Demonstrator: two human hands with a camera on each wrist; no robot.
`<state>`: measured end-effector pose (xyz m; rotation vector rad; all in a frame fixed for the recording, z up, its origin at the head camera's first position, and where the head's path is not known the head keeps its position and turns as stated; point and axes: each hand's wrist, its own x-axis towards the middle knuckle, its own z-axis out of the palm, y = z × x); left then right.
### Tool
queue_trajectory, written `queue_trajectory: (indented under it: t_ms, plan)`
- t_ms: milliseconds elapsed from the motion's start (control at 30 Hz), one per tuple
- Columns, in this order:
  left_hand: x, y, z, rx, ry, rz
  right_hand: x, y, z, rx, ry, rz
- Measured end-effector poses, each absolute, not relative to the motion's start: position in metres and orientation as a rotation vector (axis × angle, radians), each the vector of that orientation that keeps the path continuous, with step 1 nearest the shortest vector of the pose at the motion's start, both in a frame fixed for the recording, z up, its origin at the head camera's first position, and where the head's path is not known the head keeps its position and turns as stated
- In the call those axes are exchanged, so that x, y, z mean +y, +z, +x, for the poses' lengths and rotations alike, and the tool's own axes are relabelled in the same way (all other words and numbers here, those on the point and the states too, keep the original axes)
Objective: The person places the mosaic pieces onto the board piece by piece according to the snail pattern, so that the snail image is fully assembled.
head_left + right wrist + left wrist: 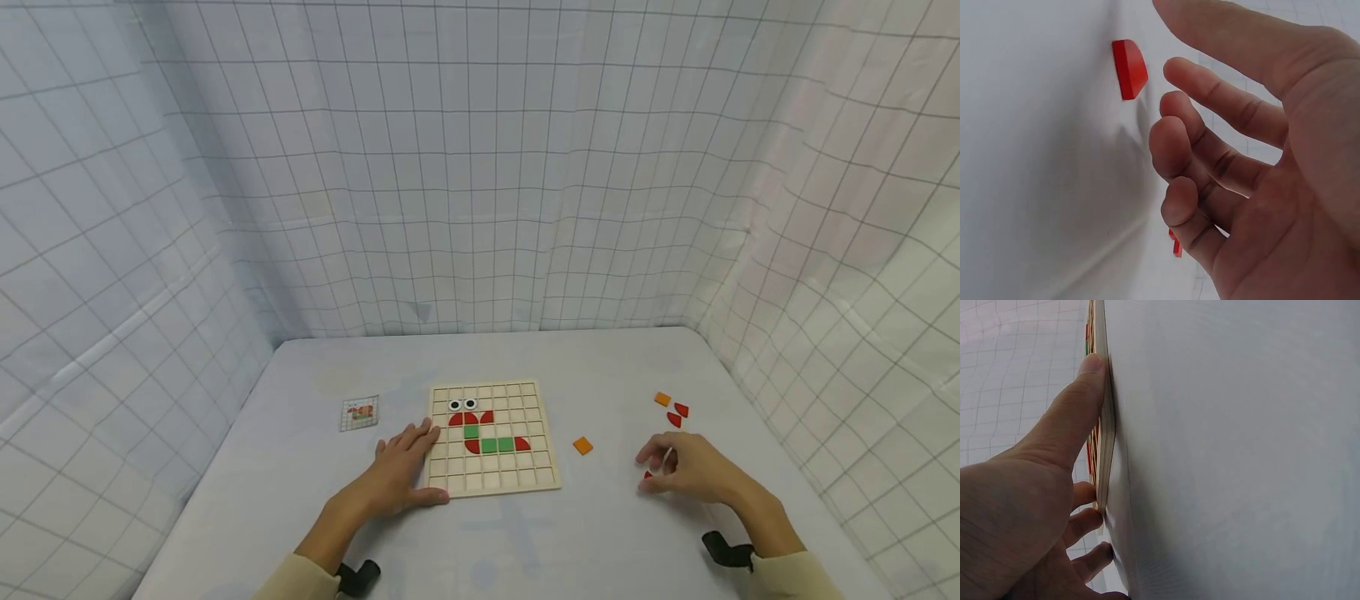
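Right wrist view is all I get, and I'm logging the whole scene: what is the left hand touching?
Observer: The left hand touches the gridded board, its thumb at the near left corner.
Operator: How many green pieces are on that board?
Observer: Three green squares.
Operator: Any orange pieces off the board?
Observer: Yes, two orange squares, both to its right.

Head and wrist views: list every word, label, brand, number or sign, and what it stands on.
No readable text anywhere.
Card: small picture; any lettering is too small to read.
Board: no lettering visible.
Tiles: no lettering visible.
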<state>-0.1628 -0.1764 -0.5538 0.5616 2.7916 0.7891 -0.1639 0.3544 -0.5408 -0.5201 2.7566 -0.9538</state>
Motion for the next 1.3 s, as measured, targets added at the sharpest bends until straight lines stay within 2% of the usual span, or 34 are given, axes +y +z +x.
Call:
queue_trajectory:
  t_ms: [800, 1300]
  plan:
    - [-0.176, -0.558, -0.164, 2.776, 0.813, 0.52, 0.355, -0.552, -0.161, 2.662, -1.038, -0.562]
    - [-0.178, -0.558, -0.164, 2.787, 0.79, 0.542, 0.337, -0.556, -0.164, 2.849, -1.006, -0.612]
